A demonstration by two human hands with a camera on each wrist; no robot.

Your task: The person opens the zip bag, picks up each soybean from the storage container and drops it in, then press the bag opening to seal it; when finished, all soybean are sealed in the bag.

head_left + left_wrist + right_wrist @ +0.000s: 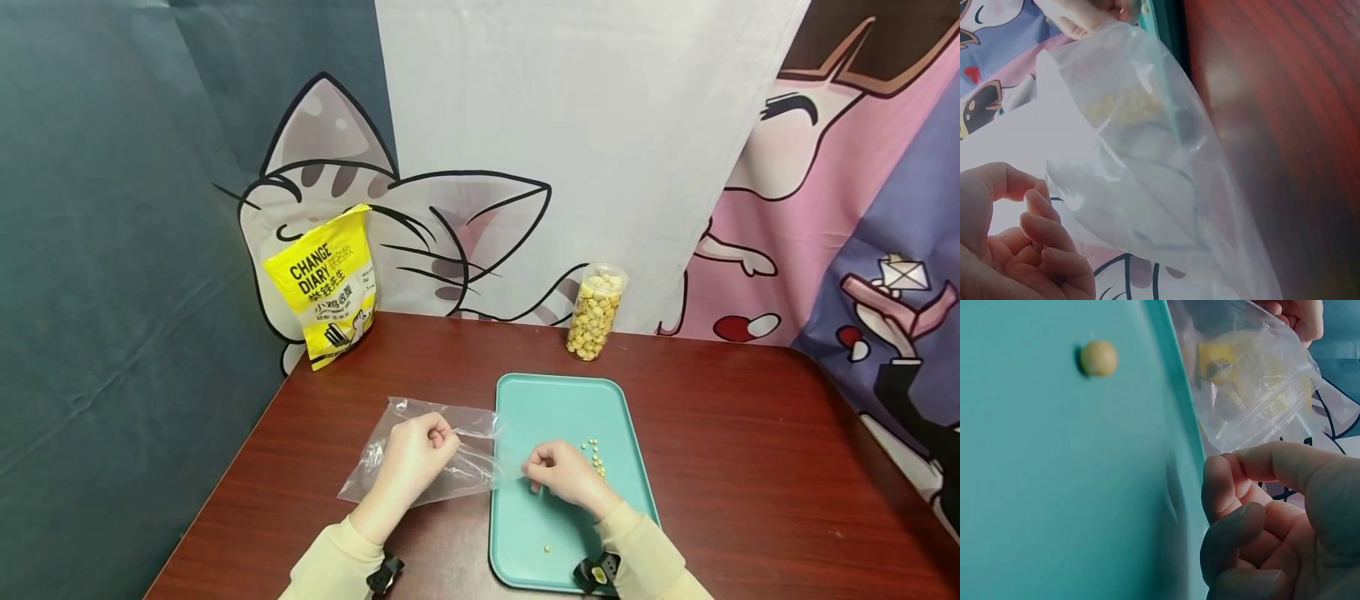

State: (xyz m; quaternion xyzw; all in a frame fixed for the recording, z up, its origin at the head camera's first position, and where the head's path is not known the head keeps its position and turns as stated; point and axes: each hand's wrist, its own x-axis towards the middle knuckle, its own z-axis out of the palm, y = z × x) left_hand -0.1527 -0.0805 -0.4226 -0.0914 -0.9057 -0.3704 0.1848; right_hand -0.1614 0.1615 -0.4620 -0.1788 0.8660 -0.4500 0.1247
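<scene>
Two hands work one clear plastic bag (442, 454): the left hand (415, 454) pinches its rim, holding it open above the tabletop (750, 467), while the right hand (558, 473), fingers curled, pinches its edge over the teal tray (525, 517). Loose yellow pellets (594, 454) lie just beyond; farther off stands the pellet jar (596, 311).

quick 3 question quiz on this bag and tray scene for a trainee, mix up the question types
1. True or false: the clear plastic bag lies left of the teal tray.
2. What grips the bag? A left hand only; B right hand only; C both hands.
3. Fill in: the clear jar of yellow pellets stands ___ the tray.

Key
1. True
2. C
3. Behind, near the backdrop; the yellow pouch stands far left.
</scene>
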